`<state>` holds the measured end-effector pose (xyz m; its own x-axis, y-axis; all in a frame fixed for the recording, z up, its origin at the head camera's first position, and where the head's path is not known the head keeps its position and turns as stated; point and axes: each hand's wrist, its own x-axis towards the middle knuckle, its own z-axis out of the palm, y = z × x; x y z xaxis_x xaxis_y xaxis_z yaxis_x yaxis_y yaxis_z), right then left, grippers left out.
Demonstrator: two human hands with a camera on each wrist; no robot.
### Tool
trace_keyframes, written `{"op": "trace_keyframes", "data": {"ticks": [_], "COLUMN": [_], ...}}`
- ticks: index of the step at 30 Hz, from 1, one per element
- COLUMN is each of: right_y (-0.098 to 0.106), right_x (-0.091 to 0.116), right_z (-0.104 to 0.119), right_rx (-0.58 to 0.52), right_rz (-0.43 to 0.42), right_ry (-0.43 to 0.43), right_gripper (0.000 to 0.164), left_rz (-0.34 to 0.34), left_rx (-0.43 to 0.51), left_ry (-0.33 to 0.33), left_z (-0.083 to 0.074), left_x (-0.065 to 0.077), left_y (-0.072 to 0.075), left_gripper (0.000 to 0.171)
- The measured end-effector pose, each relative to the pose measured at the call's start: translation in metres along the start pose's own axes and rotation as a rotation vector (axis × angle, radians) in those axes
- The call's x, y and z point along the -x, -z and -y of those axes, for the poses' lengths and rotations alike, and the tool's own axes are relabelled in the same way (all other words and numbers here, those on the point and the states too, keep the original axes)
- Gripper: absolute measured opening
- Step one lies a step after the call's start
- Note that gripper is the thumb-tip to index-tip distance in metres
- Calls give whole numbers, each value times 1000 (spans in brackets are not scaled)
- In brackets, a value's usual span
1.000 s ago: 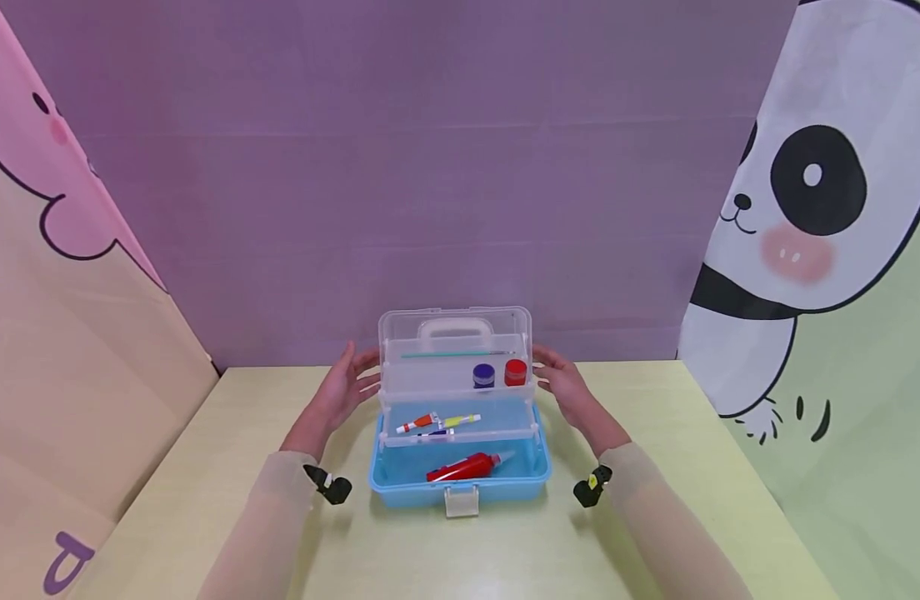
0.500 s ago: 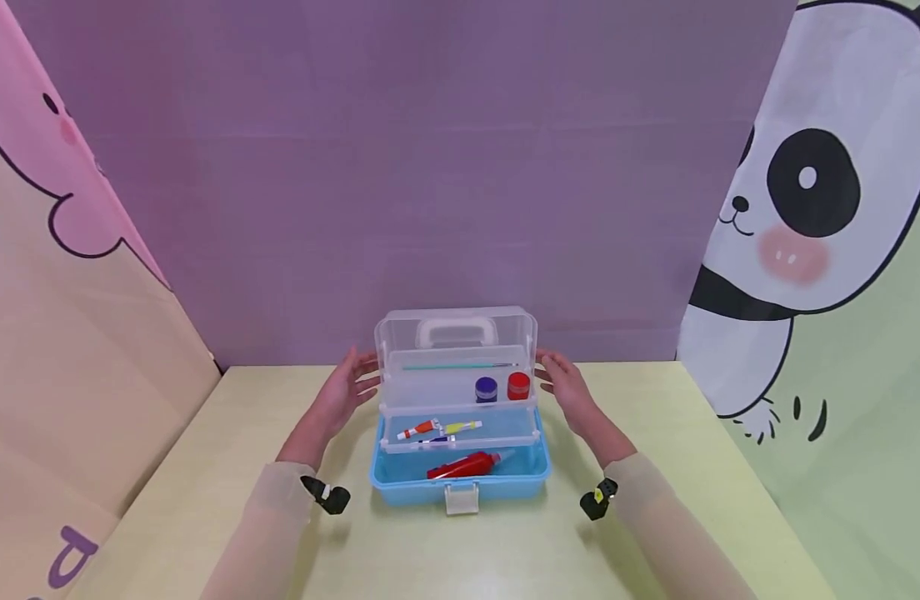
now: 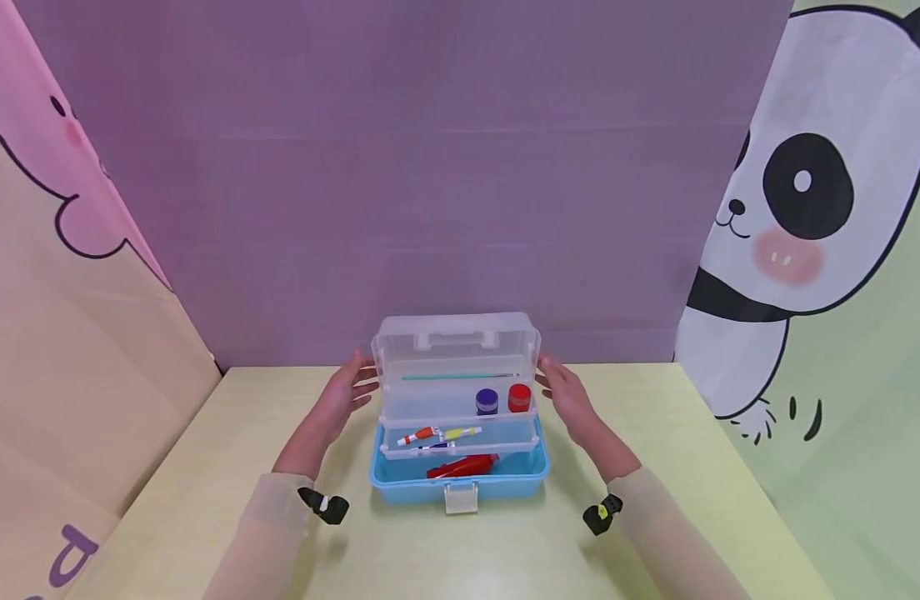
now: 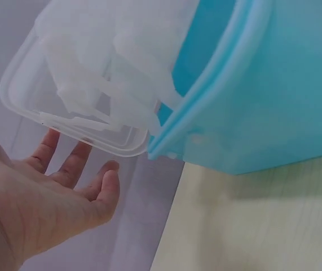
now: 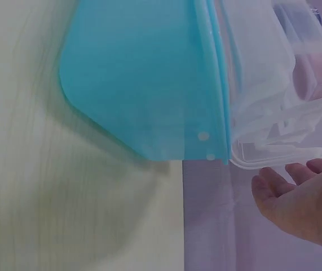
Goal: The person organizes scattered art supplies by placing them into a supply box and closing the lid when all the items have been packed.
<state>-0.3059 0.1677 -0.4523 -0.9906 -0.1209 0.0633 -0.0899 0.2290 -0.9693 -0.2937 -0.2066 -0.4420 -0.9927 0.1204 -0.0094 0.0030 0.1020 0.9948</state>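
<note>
A light blue storage box stands on the table, its clear lid raised at the back, tilting forward over two fold-out trays. My left hand is at the lid's left side, fingers loosely extended, tips at its edge in the left wrist view. On the opposite side, my right hand holds its relaxed fingers right at the lid's edge. A teal brush, a purple jar and a red jar occupy the upper tray. Orange and yellow paint tubes lie lower. A red bottle lies in the base.
A white latch hangs at the box's front. The pale wooden table ends at a purple backdrop close behind the box. Printed cartoon panels flank it, with a panda on the right.
The lid has tipped further forward, its handle now seen more edge-on. Both trays have sunk toward the base, covering more of the red bottle. My hands have followed slightly, staying at the sides.
</note>
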Motion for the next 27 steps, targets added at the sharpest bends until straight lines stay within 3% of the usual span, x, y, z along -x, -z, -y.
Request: {"op": "trace_keyframes", "data": {"ticks": [8, 17, 27], "right_y": [1, -3, -5], "right_x": [19, 28, 36], "right_z": [11, 12, 13], "right_rx": [145, 130, 55], "right_rz": [-48, -72, -116], "right_ry": [4, 40, -5], "right_gripper": [67, 69, 68], "left_rz": [52, 73, 14], "left_rx": [-78, -121, -155], "left_ry": [11, 8, 67], "left_z": [-7, -11, -18], "left_x": [16, 32, 40], "left_y": [-2, -9, -20], "left_gripper": [80, 82, 80]}}
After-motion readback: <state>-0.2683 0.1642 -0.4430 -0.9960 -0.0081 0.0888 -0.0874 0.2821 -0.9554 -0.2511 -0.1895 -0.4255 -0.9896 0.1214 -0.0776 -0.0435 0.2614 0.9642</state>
